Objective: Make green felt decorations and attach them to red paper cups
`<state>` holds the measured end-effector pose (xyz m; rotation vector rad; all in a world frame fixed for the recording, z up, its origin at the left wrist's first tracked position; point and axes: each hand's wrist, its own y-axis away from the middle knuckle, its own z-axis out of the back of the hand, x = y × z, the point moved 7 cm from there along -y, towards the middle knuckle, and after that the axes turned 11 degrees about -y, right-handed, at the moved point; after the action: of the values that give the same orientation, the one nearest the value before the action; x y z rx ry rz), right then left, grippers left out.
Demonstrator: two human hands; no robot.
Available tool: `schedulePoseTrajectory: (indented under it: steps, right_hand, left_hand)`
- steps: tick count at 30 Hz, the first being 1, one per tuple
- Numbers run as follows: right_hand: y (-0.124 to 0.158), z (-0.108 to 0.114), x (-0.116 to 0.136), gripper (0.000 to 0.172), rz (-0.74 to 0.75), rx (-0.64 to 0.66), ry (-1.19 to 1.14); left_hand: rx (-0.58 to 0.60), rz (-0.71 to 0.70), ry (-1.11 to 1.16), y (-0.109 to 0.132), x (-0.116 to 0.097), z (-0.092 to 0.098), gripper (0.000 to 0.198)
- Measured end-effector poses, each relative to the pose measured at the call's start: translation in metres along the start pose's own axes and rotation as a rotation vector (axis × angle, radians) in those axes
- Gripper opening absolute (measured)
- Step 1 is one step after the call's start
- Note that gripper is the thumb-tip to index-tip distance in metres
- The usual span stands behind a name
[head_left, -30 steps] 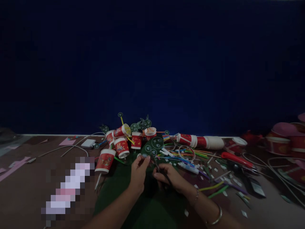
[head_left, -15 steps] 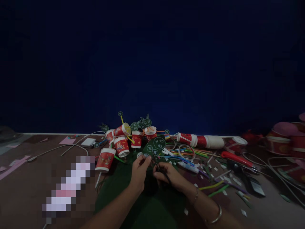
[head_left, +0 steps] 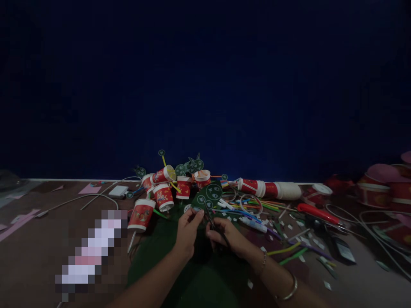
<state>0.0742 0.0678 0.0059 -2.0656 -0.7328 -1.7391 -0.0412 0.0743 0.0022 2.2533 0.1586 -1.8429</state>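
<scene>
Two bare hands work close together over the middle of the brown surface (head_left: 28, 265), short of the row of red printed paper cups (head_left: 141, 215) by its far edge. The left hand (head_left: 188, 226) has its grip pinched, thumb against finger, on the near end of a dark green sheet with pale outlined drawings (head_left: 208, 193). The right hand (head_left: 226, 235) has its grip wrapped round the handles of dark scissors (head_left: 210, 221), their blades up at the sheet. I'd judge that cutting round the drawings is the step in hand; the next snip calls for a steady pinch and a slight turn of the sheet along the outline.

Whether the blades are parted I can't make out, and the left fingers cover part of the sheet. Both forearms run off below, dimness blurs the right end, and a mosaic of blocks masks something towards the left edge.
</scene>
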Motion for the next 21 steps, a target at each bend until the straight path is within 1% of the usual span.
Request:
schedulePoseTrajectory:
  steps: [3,9,15,21]
  right_hand:
    - [0.0,0.001,-0.001,0.04,-0.001,-0.002,0.004]
    - [0.0,0.003,0.0,0.039,0.031,0.028,-0.015]
    - [0.001,0.003,0.001,0.038,0.042,0.041,-0.011]
    - [0.001,0.007,-0.002,0.038,0.023,0.044,-0.005]
  left_hand:
    - [0.016,0.006,-0.005,-0.001,0.001,0.0,0.025]
    - [0.04,-0.033,-0.051,-0.003,-0.003,0.0,0.023]
    - [0.078,-0.01,-0.049,-0.004,-0.004,-0.002,0.024]
    - [0.117,-0.081,-0.144,-0.005,-0.012,-0.004,0.024]
